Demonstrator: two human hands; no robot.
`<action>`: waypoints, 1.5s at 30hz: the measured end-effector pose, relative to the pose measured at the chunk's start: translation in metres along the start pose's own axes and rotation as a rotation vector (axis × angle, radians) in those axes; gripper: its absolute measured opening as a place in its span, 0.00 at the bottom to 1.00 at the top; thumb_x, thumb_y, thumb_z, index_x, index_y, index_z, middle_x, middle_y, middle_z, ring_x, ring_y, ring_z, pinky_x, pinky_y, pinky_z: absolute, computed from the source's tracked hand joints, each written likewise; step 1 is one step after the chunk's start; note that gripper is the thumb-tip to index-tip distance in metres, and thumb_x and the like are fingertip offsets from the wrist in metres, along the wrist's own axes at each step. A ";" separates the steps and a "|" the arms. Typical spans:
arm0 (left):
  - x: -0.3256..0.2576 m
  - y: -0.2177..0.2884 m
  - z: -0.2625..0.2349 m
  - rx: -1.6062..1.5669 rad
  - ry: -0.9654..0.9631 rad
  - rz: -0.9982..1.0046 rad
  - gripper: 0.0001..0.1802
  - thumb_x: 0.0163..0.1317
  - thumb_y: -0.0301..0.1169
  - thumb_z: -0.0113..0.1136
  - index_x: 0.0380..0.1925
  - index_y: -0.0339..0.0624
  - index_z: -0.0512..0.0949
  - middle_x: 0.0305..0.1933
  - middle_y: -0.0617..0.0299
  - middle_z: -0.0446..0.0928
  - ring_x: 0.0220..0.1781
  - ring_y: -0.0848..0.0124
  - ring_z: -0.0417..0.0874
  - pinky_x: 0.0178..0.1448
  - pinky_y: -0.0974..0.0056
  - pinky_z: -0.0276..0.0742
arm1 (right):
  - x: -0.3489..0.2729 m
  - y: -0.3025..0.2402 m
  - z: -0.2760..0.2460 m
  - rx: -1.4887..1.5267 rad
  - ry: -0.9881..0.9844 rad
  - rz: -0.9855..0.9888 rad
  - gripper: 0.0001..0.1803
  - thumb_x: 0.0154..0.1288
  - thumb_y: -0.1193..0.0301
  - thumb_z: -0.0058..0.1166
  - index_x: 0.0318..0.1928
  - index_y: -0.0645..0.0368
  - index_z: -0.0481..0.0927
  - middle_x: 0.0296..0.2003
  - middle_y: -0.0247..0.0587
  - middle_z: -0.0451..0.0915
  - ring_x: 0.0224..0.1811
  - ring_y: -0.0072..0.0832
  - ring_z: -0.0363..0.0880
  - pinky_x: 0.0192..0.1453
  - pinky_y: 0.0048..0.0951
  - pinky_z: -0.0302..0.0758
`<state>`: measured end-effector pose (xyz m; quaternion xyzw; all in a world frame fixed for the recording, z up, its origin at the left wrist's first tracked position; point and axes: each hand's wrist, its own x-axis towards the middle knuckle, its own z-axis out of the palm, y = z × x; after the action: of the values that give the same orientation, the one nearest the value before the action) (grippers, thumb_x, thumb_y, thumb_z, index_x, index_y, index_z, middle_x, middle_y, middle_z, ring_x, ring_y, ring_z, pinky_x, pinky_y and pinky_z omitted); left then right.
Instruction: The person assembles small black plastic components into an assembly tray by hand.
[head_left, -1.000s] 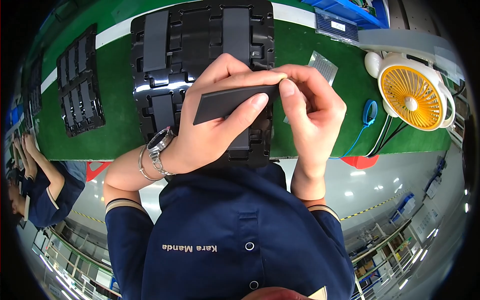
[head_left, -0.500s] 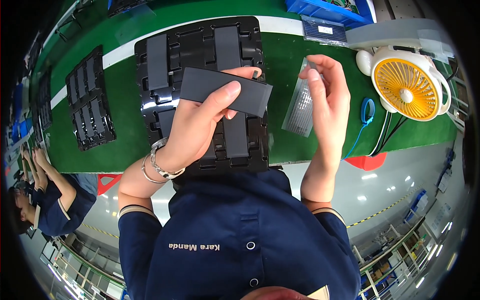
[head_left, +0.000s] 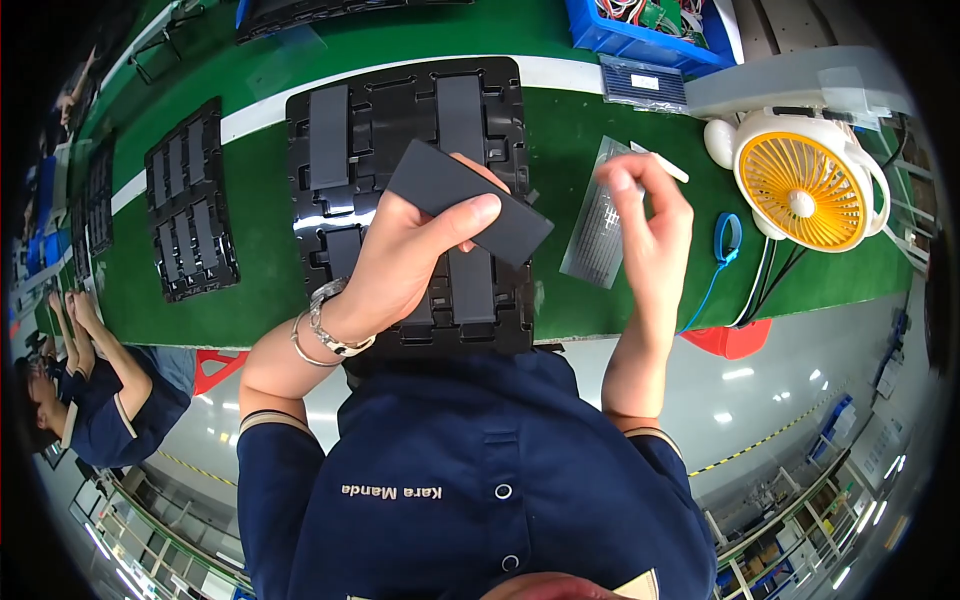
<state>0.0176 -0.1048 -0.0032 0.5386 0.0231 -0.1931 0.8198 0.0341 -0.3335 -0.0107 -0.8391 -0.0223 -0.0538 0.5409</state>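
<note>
A flat, dark grey rectangular block (head_left: 470, 200) is gripped in my left hand (head_left: 400, 245), thumb across its upper face and fingers beneath. The block is held tilted above a black moulded tray (head_left: 390, 85), whose slots hold several similar dark blocks. On the right, my right hand (head_left: 655, 215) is closed, thumb and forefinger pinched together over a clear sheet (head_left: 595, 240) with rows of thin strips. Whatever lies between those fingertips is too small to make out. A slim white object (head_left: 668, 165) lies just behind that hand, partly covered.
A white fan with yellow blades (head_left: 805, 195) stands at the right, near a blue wrist strap (head_left: 728, 238) and cables. Farther back are a blue bin (head_left: 650, 40) of wired parts and a bagged pack (head_left: 643, 85). Another filled tray (head_left: 190, 200) lies left; a co-worker (head_left: 115, 410) is beyond.
The block in my left hand has turned so that its right end points lower. My right hand has shifted down slightly, its fingers curled, and the white object now shows behind it.
</note>
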 end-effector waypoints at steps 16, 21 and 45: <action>0.003 -0.004 0.005 0.200 -0.070 0.032 0.23 0.72 0.29 0.52 0.62 0.38 0.58 0.44 0.61 0.77 0.37 0.73 0.86 0.33 0.74 0.75 | -0.019 -0.027 0.047 0.425 -0.139 0.121 0.05 0.68 0.74 0.56 0.36 0.64 0.77 0.29 0.34 0.79 0.35 0.19 0.76 0.44 0.25 0.74; 0.000 -0.002 0.004 0.272 -0.090 0.066 0.23 0.72 0.28 0.50 0.63 0.37 0.56 0.44 0.60 0.76 0.36 0.75 0.82 0.36 0.73 0.74 | -0.014 -0.023 0.039 0.602 -0.282 0.217 0.04 0.68 0.75 0.56 0.35 0.63 0.77 0.31 0.33 0.77 0.34 0.18 0.76 0.44 0.24 0.73; 0.010 0.002 -0.011 -0.734 -0.598 -0.634 0.15 0.75 0.37 0.34 0.35 0.41 0.69 0.11 0.78 0.57 0.09 0.84 0.56 0.17 0.75 0.49 | 0.015 -0.025 0.033 0.305 -0.215 -0.013 0.20 0.69 0.66 0.57 0.24 0.66 0.69 0.21 0.30 0.65 0.27 0.17 0.59 0.30 0.24 0.59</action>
<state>0.0290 -0.0969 -0.0087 0.1071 0.0162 -0.5532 0.8260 0.0484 -0.2930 0.0000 -0.7482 -0.0933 0.0366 0.6559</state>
